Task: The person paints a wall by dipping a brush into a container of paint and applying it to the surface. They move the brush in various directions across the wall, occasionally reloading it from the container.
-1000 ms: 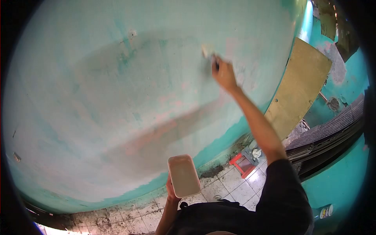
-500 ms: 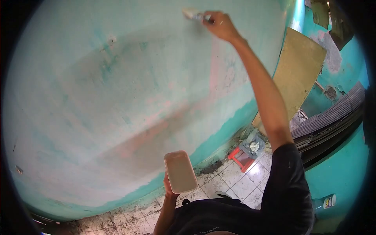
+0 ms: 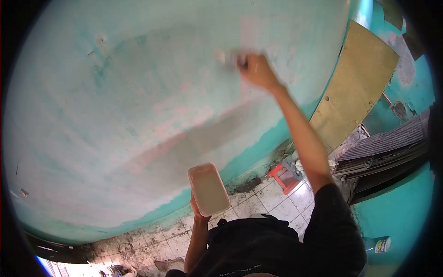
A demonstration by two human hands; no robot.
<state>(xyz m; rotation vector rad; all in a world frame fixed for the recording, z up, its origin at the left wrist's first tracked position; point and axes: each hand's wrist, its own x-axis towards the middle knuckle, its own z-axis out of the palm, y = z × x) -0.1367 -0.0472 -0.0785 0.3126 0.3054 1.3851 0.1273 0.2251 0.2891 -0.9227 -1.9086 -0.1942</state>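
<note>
My right hand (image 3: 258,70) is closed around the handle of a paintbrush (image 3: 226,57), its bristles at the wall and blurred by motion. The wall (image 3: 152,106) has a thin whitish coat over turquoise, with pink patches showing through. Low in front of me, my left hand (image 3: 198,210) grips a rectangular plastic tub (image 3: 210,189) from its left side and underneath. Pale, whitish paint fills part of the tub. Some of the left fingers are hidden behind it.
A red plastic stool (image 3: 284,180) stands on the dirty tiled floor (image 3: 272,201) by the wall's foot. A tan board (image 3: 353,83) leans at the right, near stacked corrugated sheets (image 3: 387,138). At lower right is a clear container with a white label (image 3: 382,244).
My right hand has brought the brush down along the wall. The view has shifted a little, and the tub in my left hand appears slightly higher.
</note>
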